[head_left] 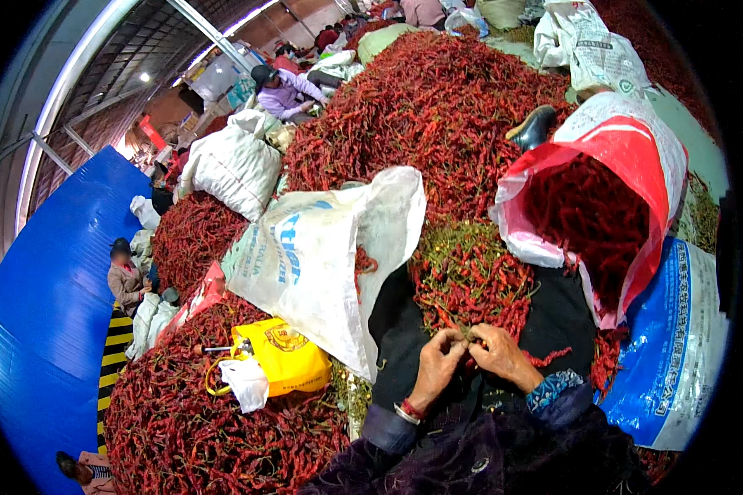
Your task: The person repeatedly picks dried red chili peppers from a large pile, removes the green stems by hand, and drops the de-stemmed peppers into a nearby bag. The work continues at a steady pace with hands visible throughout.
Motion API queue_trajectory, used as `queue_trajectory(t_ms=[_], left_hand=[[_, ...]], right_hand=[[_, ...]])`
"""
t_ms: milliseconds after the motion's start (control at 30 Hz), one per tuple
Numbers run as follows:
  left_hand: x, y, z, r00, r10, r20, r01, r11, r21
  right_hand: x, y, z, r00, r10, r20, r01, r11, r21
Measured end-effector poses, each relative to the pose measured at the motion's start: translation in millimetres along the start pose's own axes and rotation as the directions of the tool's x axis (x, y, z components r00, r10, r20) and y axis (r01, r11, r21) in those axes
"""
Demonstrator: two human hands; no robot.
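Observation:
My left hand and my right hand meet over my lap, fingertips closed in a pinch. Between them shows a small greenish-brown chili stem; the rest of what they hold is hidden by the fingers. Just beyond, a heap of red chilies with green stems lies between my dark-trousered legs. A few loose red chilies rest beside my right wrist. To the right, a red and white woven sack lies with its mouth toward me, holding dark red chilies.
A white woven sack stands left of my legs. Near it a yellow bag sits on another chili pile. A blue and white sack lies right. A large chili mound rises ahead; a person in lilac sits beyond.

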State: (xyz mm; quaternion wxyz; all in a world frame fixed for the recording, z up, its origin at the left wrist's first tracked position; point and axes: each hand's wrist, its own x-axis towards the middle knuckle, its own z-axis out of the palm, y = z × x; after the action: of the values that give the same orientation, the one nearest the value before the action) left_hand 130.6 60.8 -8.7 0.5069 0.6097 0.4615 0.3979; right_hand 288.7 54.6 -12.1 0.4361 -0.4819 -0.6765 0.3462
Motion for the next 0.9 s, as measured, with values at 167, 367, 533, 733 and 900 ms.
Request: queue_trajectory(t_ms=[167, 367, 533, 733, 900], left_hand=[[5.8, -5.4, 8.3, 0.994, 0.055, 0.089, -0.059, 0.998, 0.037], [-26.5, 2.0, 4.8, 0.999, 0.036, -0.013, -0.036, 0.999, -0.03], [-30.2, -7.4, 1.1, 1.0, 0.003, -0.025, -0.002, 0.999, 0.049], [-28.7, -10.3, -4.7, 0.99, 0.129, -0.06, -0.123, 0.988, 0.092], [-26.9, -6.0, -5.1, 0.99, -0.107, -0.092, 0.096, 0.988, -0.119]], right_hand=[[-17.1, 5.3, -11.3, 0.999, 0.03, 0.044, -0.029, 0.999, -0.029], [-19.1, 8.7, -3.7, 0.928, 0.125, 0.352, -0.149, 0.988, 0.041], [-25.7, -1.8, 8.5, 0.974, 0.101, 0.202, -0.09, 0.994, -0.064], [-23.2, -6.6, 13.7, 0.983, 0.019, 0.184, 0.0, 0.995, -0.103], [-21.8, -12.4, 11.0, 0.985, -0.041, 0.168, 0.059, 0.993, -0.106]])
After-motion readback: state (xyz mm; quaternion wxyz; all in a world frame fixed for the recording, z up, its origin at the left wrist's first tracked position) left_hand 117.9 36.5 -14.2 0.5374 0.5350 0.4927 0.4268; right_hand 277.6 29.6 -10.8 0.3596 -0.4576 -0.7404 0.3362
